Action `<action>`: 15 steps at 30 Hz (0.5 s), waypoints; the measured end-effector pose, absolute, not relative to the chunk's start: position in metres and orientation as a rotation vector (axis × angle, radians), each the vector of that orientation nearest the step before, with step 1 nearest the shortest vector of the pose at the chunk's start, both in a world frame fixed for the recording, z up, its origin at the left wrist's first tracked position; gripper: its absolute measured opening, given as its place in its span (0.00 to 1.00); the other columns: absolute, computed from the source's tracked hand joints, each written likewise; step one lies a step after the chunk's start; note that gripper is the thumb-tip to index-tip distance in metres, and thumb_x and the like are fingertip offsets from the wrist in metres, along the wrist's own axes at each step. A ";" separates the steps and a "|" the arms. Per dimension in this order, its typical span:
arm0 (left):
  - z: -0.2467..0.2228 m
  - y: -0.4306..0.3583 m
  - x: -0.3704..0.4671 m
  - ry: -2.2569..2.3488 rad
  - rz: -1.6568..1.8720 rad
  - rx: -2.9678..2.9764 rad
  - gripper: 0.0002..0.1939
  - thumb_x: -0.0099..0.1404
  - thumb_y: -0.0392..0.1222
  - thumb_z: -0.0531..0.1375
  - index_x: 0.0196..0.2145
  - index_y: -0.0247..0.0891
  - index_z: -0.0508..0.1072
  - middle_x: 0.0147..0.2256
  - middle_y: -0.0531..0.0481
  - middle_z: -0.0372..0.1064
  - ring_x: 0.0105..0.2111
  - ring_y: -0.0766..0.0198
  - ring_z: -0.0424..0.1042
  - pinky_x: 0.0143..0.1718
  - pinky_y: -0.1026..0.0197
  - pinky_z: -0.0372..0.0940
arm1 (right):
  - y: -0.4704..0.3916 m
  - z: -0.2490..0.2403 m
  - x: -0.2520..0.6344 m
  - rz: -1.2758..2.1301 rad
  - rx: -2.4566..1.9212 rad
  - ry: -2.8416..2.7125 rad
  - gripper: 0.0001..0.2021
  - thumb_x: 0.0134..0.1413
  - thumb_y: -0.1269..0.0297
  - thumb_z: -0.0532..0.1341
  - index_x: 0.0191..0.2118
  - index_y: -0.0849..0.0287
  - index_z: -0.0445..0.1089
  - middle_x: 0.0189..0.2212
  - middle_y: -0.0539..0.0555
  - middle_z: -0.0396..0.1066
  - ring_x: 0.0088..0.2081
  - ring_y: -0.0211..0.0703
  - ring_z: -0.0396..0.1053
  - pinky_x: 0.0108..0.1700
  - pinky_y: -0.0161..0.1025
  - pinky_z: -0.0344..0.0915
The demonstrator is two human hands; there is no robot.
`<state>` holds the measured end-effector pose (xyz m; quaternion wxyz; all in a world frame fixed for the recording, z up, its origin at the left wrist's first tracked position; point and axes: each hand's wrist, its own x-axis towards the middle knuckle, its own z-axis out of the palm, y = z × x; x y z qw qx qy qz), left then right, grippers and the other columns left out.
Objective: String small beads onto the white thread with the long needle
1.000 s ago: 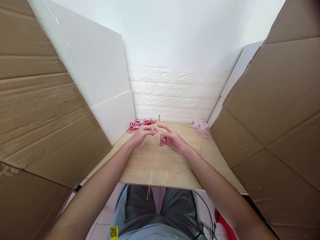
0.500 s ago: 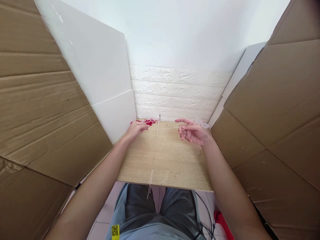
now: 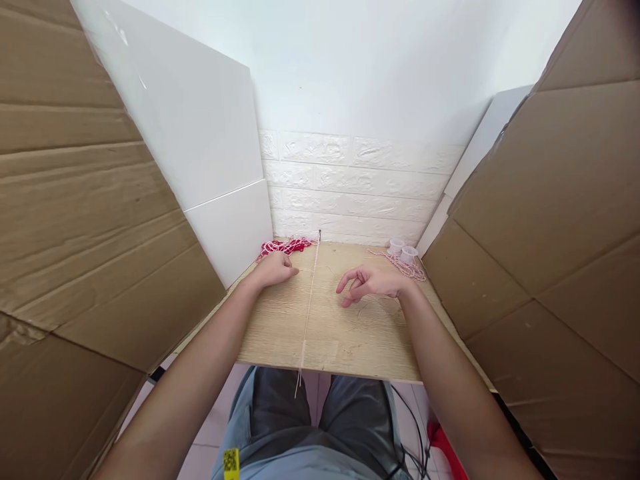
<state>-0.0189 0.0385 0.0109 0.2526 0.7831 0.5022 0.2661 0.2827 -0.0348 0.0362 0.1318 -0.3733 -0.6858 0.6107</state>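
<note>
A pale cord point(image 3: 311, 293) stretches from a small dark hook point(image 3: 319, 233) at the back of the wooden board point(image 3: 280, 327) to its front edge. To the left of the cord, my left hand point(image 3: 274, 269) pinches a thin white thread point(image 3: 306, 270) that reaches across to it. On the other side, my right hand point(image 3: 369, 283) hovers over the board, palm down. Its fingers are bent and apart, and no thread can be made out clearly between them.
Red and pink cords point(image 3: 285, 247) lie in a bundle at the back left. Two small clear cups point(image 3: 408, 254) and twisted pink cord point(image 3: 413, 270) sit at the back right. Cardboard walls point(image 3: 550, 233) flank the board, and a white brick-patterned wall point(image 3: 365, 180) closes the back.
My right hand has turned palm down and moved left and toward me. The thread no longer shows stretched between both hands. My left hand has moved slightly toward me.
</note>
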 end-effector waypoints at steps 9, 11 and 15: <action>0.013 0.028 -0.002 1.242 0.970 2.124 0.16 0.52 0.47 0.62 0.14 0.38 0.65 0.16 0.55 0.59 0.20 0.67 0.57 0.23 0.61 0.47 | -0.019 0.000 0.267 0.848 -1.604 -2.053 0.14 0.37 0.56 0.71 0.25 0.60 0.72 0.21 0.51 0.71 0.22 0.36 0.62 0.23 0.34 0.53; 0.015 0.023 0.005 1.190 0.985 2.154 0.16 0.53 0.47 0.62 0.15 0.37 0.66 0.17 0.55 0.59 0.21 0.68 0.57 0.24 0.62 0.48 | -0.020 -0.001 0.263 0.919 -1.602 -2.079 0.10 0.38 0.60 0.70 0.25 0.60 0.73 0.20 0.50 0.70 0.22 0.36 0.61 0.23 0.34 0.52; 0.018 0.015 0.015 1.028 0.922 2.112 0.13 0.56 0.48 0.63 0.21 0.36 0.73 0.22 0.52 0.67 0.24 0.66 0.62 0.26 0.62 0.54 | -0.025 0.004 0.260 0.987 -1.608 -2.047 0.04 0.41 0.66 0.65 0.23 0.61 0.72 0.19 0.49 0.69 0.20 0.35 0.59 0.23 0.34 0.51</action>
